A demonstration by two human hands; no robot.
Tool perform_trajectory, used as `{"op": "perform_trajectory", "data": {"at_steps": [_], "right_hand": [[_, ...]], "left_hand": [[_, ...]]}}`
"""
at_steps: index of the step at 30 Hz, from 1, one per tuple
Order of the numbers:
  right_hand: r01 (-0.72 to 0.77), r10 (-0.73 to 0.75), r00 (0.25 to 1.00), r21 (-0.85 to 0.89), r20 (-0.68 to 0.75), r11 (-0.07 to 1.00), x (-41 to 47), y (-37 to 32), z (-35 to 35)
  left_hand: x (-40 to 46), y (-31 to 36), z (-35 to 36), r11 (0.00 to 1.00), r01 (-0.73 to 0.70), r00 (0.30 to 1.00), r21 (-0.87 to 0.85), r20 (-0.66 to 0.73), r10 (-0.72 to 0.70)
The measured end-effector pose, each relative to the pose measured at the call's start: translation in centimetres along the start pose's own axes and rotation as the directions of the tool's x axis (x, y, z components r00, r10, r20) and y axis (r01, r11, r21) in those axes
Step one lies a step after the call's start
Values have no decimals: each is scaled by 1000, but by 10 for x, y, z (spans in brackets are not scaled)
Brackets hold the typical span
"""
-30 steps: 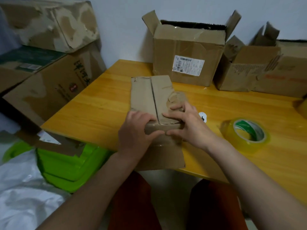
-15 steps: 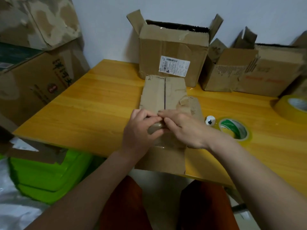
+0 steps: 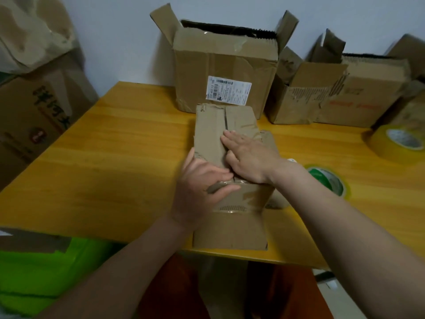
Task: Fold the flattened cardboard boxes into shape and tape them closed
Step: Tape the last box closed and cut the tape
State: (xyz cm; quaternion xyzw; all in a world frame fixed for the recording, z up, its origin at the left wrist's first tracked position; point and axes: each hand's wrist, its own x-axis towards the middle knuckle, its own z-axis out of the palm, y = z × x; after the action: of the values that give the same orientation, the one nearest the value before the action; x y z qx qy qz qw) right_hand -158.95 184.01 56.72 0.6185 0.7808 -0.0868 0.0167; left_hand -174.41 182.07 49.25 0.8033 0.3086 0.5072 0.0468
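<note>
Cardboard in the middle of the frame is the small box (image 3: 226, 134) being folded, lying on the yellow wooden table (image 3: 115, 162) with its near flap reaching the table's front edge. The right hand (image 3: 249, 157) lies flat on top of the box, fingers straight and spread, pressing the top flaps down beside the centre seam. The left hand (image 3: 202, 180) is at the near left corner of the box, its fingers over the top and its thumb curled along the taped front face, gripping that edge; the two hands touch at the seam. Half a second ago both hands were pinched together at the near edge of the box; now the right hand has opened and slid further up the top towards the upper part of the frame, while the left has stayed at the edge. At the upper centre an open box with a white shipping label (image 3: 226, 72) stands just behind the small box, and another open box (image 3: 340, 95) sits to its right. A green-cored tape roll (image 3: 328, 180) lies at the right, partly hidden by the right forearm, and a yellow tape roll (image 3: 397, 143) is near the right edge. Stacked cartons (image 3: 34, 88) fill the upper left, and a green tub (image 3: 46, 272) sits at the lower left below the table.
</note>
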Motion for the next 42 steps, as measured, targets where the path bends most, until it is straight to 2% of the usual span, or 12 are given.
{"op": "perform_trajectory", "data": {"at_steps": [3, 6, 8, 16, 23, 26, 28, 33, 38, 42], "right_hand": [[17, -14, 999, 66, -37, 998, -5, 1, 1], [2, 5, 996, 73, -90, 997, 1, 5, 2], [-27, 31, 997, 53, -64, 998, 16, 9, 1], [-117, 116, 993, -43, -38, 992, 66, 22, -1], [-132, 131, 990, -27, -50, 991, 108, 36, -1], [-121, 118, 988, -21, -102, 992, 123, 42, 1], [-113, 109, 976, -12, -188, 993, 130, 46, -2], [-141, 157, 946, 77, -285, 987, 135, 58, -8], [-264, 278, 934, 89, -225, 960, 140, 59, -10], [-265, 261, 939, 10, -222, 964, 133, 52, -9]], "left_hand": [[8, -10, 2, 995, -98, 995, 18, 33, 97], [12, -15, 4, 975, -206, 968, 79, 159, 192], [19, -17, 5, 968, -245, 945, 61, 240, 224], [25, -18, 2, 965, -263, 917, -15, 306, 254], [25, -23, -1, 965, -259, 910, -51, 322, 261], [23, -24, 0, 964, -258, 913, -59, 312, 263], [23, -25, 1, 964, -258, 915, -59, 304, 264], [21, -29, -3, 953, -285, 899, -105, 315, 304], [20, -28, -5, 954, -294, 891, -65, 343, 298], [19, -26, -6, 964, -266, 899, -22, 355, 256]]}}
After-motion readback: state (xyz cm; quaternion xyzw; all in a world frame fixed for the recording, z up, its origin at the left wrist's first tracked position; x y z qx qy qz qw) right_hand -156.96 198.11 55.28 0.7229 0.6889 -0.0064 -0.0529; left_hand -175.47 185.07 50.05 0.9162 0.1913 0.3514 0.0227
